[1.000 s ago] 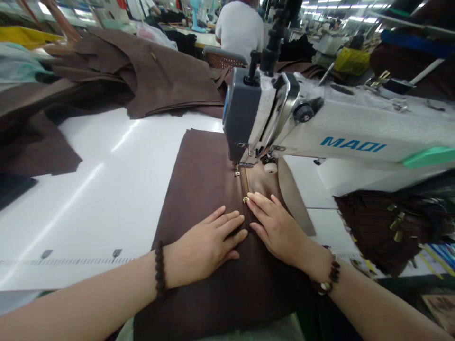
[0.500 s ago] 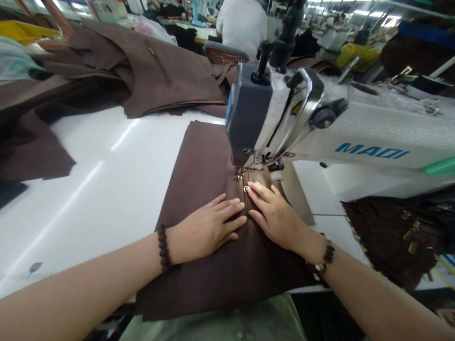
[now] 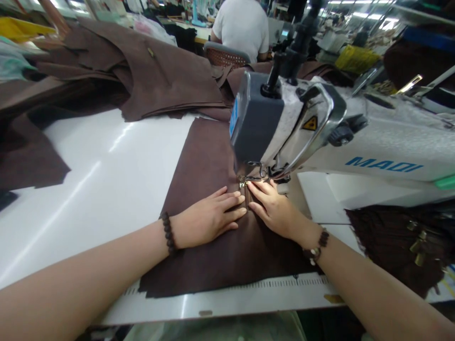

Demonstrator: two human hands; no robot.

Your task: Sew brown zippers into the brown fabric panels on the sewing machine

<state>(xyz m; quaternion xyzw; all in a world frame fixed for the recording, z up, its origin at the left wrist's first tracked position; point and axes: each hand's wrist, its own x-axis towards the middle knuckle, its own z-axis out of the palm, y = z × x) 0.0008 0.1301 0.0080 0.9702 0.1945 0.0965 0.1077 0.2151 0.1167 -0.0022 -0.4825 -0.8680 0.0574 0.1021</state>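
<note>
Pressing a brown fabric panel (image 3: 197, 166) flat at the sewing machine (image 3: 337, 158)

In the head view, the panel lies on the white tabletop (image 3: 106, 189), its far part running beneath the machine's head and its near edge just short of the ruler marks on the table. A zipper (image 3: 244, 201) runs along it toward the presser foot (image 3: 242, 184), between the fingertips of both hands.

The left hand (image 3: 209, 218) rests palm down on the cloth, fingers loosely spread, clamped on nothing. The right hand (image 3: 275, 210) lies likewise opposite, its index fingertip just beside the foot, thumb apart from the fingers. The fingertips of the two hands nearly meet, with a narrow gap between them. A dark beaded bracelet (image 3: 168, 233) circles the left wrist.

Beyond the table spreads a heap of brown fabric pieces (image 3: 174, 83); farther back, a person in a white shirt (image 3: 241, 26) sits. At right, dark brown cloth with metal zipper pulls (image 3: 421, 248) lies near the machine.
</note>
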